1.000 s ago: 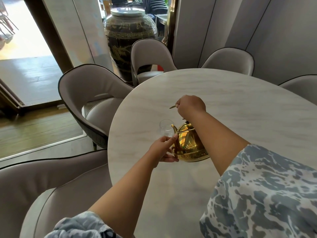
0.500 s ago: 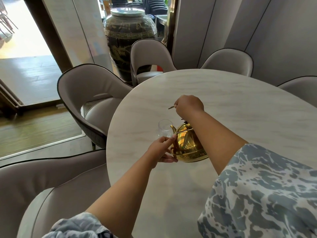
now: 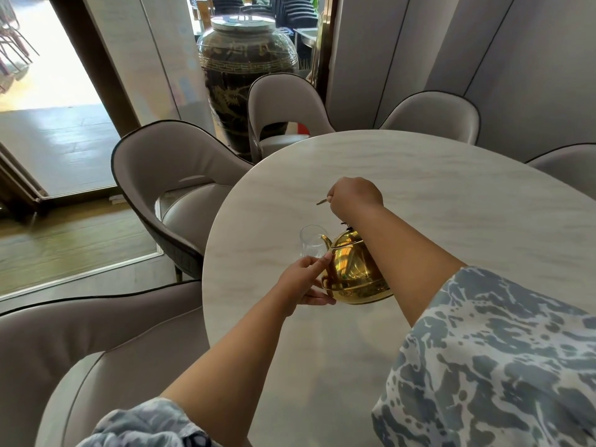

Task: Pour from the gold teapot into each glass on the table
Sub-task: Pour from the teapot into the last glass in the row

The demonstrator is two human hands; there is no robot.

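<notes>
A shiny gold teapot (image 3: pixel 353 272) hangs tilted a little above the pale marble table (image 3: pixel 419 195), its spout at the rim of a clear glass (image 3: pixel 311 241) that stands near the table's left edge. My right hand (image 3: pixel 354 196) is closed around the teapot's thin wire handle from above. My left hand (image 3: pixel 304 280) touches the teapot's lower left side, fingers spread against the body and thumb under it. No other glass shows. Whether liquid flows from the spout is too small to tell.
Grey padded chairs (image 3: pixel 174 175) ring the round table on the left, front and back. A large dark ceramic jar (image 3: pixel 246 72) stands behind the far chair. A glass door (image 3: pixel 48 91) opens at the left.
The teapot and both hands have stayed almost in place at the glass; the view has shifted slightly.
</notes>
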